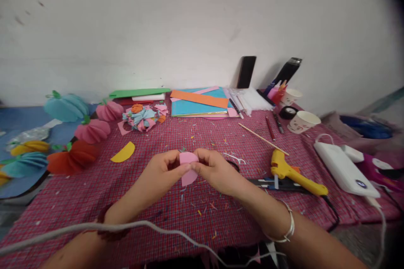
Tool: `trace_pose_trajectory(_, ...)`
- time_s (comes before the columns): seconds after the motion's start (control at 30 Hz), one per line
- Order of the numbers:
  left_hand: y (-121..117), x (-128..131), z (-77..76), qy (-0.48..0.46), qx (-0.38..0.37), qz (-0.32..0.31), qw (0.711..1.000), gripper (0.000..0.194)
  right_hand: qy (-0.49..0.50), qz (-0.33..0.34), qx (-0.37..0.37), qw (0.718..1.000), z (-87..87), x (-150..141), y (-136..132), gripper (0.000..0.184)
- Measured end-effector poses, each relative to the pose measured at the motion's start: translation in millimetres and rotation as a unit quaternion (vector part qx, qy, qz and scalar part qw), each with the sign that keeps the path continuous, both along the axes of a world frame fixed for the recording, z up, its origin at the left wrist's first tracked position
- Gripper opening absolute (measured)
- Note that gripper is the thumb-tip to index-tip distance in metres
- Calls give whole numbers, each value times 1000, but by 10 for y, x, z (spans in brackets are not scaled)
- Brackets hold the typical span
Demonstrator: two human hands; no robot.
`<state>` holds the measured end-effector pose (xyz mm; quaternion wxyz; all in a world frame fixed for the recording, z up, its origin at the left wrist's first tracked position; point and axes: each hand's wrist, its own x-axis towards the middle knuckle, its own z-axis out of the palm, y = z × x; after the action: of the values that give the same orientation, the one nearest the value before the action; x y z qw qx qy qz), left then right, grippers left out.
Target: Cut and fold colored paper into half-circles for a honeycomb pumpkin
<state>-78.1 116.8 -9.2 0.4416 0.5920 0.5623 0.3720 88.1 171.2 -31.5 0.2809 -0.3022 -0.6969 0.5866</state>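
Head view, left hand (166, 169) and right hand (215, 171) pinching pink paper (189, 178) by edges, tablecloth (158, 141) ahead

I see a table (206, 134) covered by a red checked cloth, flecked with tiny coloured paper clippings. Toward my left lies a flat yellow paper half-circle (123, 152), with a heap of crumpled pink, blue and orange paper scraps (142, 118) behind it. Bright blue paper sheets (183, 109) lie near the back edge. On my right I make out a thin pale wooden stick (261, 138), a slim dark red pen (270, 128), a black tape roll (288, 112), a white printed paper cup (303, 122) and a white rectangular power bank (344, 168).
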Motion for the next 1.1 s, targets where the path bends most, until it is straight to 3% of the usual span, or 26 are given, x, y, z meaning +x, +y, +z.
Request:
trace_pose_trajectory(0.1, 44, 41, -43, -16, -12, 1, 1000, 22, -42, 0, 24, 999, 51, 63, 9, 14)
trace_pose_trajectory(0.23, 166, -32, -102, 5, -54, -69, 996, 14, -127, 4, 78, 989, -12, 67, 64, 19)
trace_pose_trajectory(0.3, 241, -67, -176, 22, -74, -86, 993, 12, -167, 39, 121, 978, -37, 53, 180, 17)
trace_pose_trajectory(0.37, 312, -103, -280, 22, -103, -65, 992, 8, -207, 61, 176, 961, -24, 50, 404, 10)
trace_pose_trajectory(0.4, 343, -122, -338, 8, -121, -45, 992, 6, -230, 57, 207, 949, -4, 52, 557, 9)
trace_pose_trajectory(0.47, 390, -161, -450, -43, -146, -8, 988, 11, -291, -29, 289, 911, 45, 56, 920, 18)
trace_pose_trajectory(0.53, 414, -193, -536, -98, -153, 20, 983, 15, -365, -113, 351, 855, 74, 43, 1310, 27)
trace_pose_trajectory(0.6, 420, -211, -582, -137, -159, 41, 977, 19, -425, -150, 400, 798, 58, -1, 1666, 36)
trace_pose_trajectory(0.8, 424, -205, -585, -212, -181, 84, 957, 20, -484, -134, 413, 760, -128, -249, 2308, 56)
trace_pose_trajectory(1.1, 430, -231, -605, -253, -197, 70, 945, 24, -551, -144, 383, 728, -266, -428, 2577, 35)
